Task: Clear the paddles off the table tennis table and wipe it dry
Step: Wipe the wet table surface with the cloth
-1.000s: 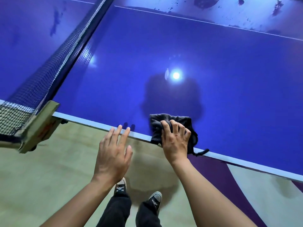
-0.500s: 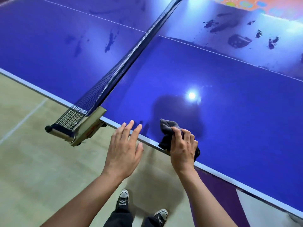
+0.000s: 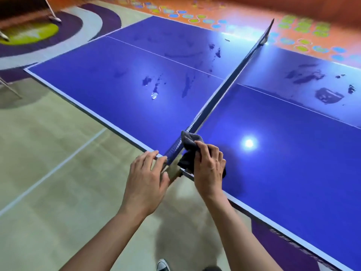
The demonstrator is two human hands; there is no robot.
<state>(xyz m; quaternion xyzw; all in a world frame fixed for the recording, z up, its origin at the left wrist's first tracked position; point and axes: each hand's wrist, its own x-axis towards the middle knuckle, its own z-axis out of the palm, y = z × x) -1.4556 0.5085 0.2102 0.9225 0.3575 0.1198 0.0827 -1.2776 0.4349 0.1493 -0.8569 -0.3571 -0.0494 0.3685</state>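
Observation:
A blue table tennis table (image 3: 109,90) fills the view, split by a dark net (image 3: 224,87). My right hand (image 3: 209,169) grips a dark grey cloth (image 3: 188,142) at the near table edge, right beside the net's near end. My left hand (image 3: 146,178) has its fingers spread and reaching onto the net post clamp (image 3: 172,173) at the table edge. Wet patches (image 3: 154,85) and streaks lie on the left half, and more wet patches (image 3: 328,94) sit on the far right half. No paddles are in view.
The near white edge line (image 3: 109,124) runs diagonally past both hands. Beige floor with a white line (image 3: 58,167) lies to the left. An orange patterned floor (image 3: 214,14) lies beyond the table. My shoe (image 3: 163,265) shows at the bottom.
The view swung left and up, showing the whole table. My right hand carried the cloth left along the edge to the net. My left hand reached the net post clamp.

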